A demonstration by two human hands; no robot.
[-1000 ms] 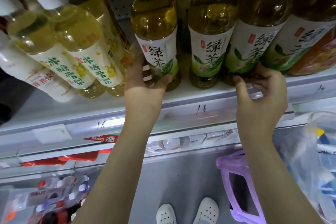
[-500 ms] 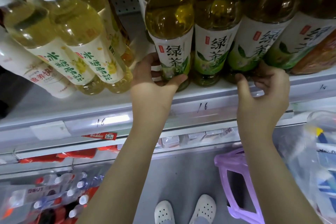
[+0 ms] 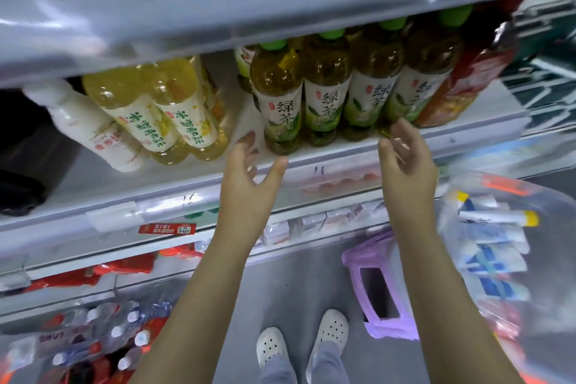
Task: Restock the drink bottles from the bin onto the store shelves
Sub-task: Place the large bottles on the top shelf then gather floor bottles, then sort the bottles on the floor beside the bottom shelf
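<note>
A row of green-capped tea bottles (image 3: pixel 324 93) stands at the front of the white shelf (image 3: pixel 193 178), the leftmost of them (image 3: pixel 278 97) nearest my left hand. My left hand (image 3: pixel 249 178) hovers just below and in front of that bottle, fingers spread, holding nothing. My right hand (image 3: pixel 408 159) is raised in front of the rightmost green tea bottle (image 3: pixel 417 84), fingers relaxed, palm turned left, also empty. A clear plastic bin (image 3: pixel 548 227) with blue and white bottles inside sits at the right.
Pale yellow drink bottles (image 3: pixel 162 109) and a white bottle (image 3: pixel 90 128) stand left on the same shelf; a red-labelled bottle (image 3: pixel 461 84) stands at the right. The shelf above (image 3: pixel 249 3) overhangs close. A purple stool (image 3: pixel 377 287) stands on the floor by my feet. Water bottles (image 3: pixel 103 330) lie lower left.
My left hand has let go of the leftmost green tea bottle and pulled back. My right hand has opened and drawn away from the bottles. The view has tilted back, showing the shelf above.
</note>
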